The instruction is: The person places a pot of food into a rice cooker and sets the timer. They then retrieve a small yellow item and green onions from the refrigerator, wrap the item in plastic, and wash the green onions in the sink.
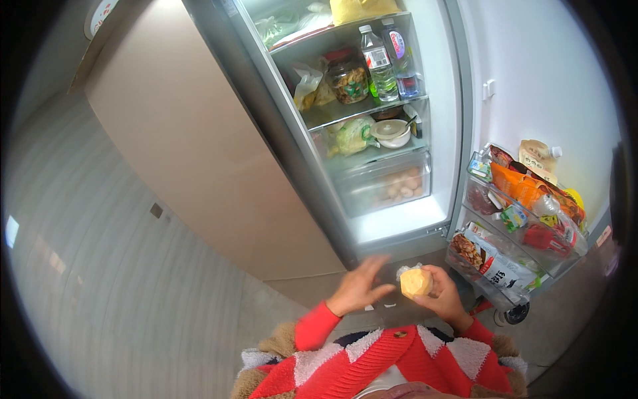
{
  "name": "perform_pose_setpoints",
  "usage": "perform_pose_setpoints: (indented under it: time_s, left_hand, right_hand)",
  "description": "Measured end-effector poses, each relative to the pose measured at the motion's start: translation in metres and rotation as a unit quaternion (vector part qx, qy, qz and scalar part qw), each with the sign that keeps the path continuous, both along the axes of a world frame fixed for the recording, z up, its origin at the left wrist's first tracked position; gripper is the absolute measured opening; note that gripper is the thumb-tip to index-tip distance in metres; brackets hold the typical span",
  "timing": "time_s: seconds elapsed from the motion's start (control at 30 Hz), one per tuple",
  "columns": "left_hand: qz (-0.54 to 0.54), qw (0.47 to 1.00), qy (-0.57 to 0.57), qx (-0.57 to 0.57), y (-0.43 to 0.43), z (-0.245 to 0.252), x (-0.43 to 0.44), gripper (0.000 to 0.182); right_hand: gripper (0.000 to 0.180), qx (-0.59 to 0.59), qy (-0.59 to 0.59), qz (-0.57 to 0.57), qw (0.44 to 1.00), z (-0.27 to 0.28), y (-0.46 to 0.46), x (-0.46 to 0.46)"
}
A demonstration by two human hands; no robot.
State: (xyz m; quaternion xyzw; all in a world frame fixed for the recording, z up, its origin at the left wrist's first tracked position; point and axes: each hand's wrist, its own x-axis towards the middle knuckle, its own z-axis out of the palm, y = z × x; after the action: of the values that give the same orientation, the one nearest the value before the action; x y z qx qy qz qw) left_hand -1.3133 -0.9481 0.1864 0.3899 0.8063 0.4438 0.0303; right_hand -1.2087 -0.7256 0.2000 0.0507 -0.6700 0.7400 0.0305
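In my right hand (443,298) is a peeled, faceted chunk of pale orange food (415,283), possibly a root vegetable or fruit. Crumpled clear plastic film (407,270) shows at its far side. My left hand (358,288) is raised just to the left of the chunk, slightly blurred, with fingers apart and nothing in it. Both hands are in front of an open refrigerator (398,219), below its lit compartment. Inside, a clear drawer (364,193) holds several eggs (407,185).
The refrigerator door (538,75) stands open on the right, its bins packed with an orange bag (518,185) and a white food packet (498,264). Shelves hold a water bottle (380,65), a nut jar (349,80), wrapped cabbage (355,134) and a lidded bowl (394,140). A closed door (199,124) is left.
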Motion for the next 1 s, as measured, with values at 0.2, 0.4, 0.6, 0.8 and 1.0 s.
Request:
perform_pose_setpoints:
  time_s: [0.2,0.4,0.6,0.8,1.0]
  left_hand:
    - [0.214,0.918,0.228,-0.244,-0.041,-0.030,-0.076,0.048]
    - [0.228,0.883,0.217,-0.348,-0.039,-0.046,-0.129,0.048]
    - [0.240,0.877,0.201,-0.365,-0.037,-0.044,-0.149,0.049]
    - [0.253,0.895,0.202,-0.309,-0.051,-0.034,-0.124,0.046]
    - [0.226,0.920,0.161,-0.275,-0.102,-0.002,-0.050,0.037]
  right_hand:
    - [0.061,-0.045,-0.038,-0.069,0.996,-0.019,-0.003,-0.002]
    - [0.061,-0.033,-0.059,-0.079,0.995,-0.028,-0.009,0.001]
    - [0.063,-0.041,-0.073,-0.101,0.991,-0.031,-0.014,0.009]
    - [0.063,-0.036,-0.055,-0.136,0.988,-0.033,-0.010,0.008]
    - [0.062,-0.030,-0.037,-0.156,0.987,-0.022,-0.002,-0.012]
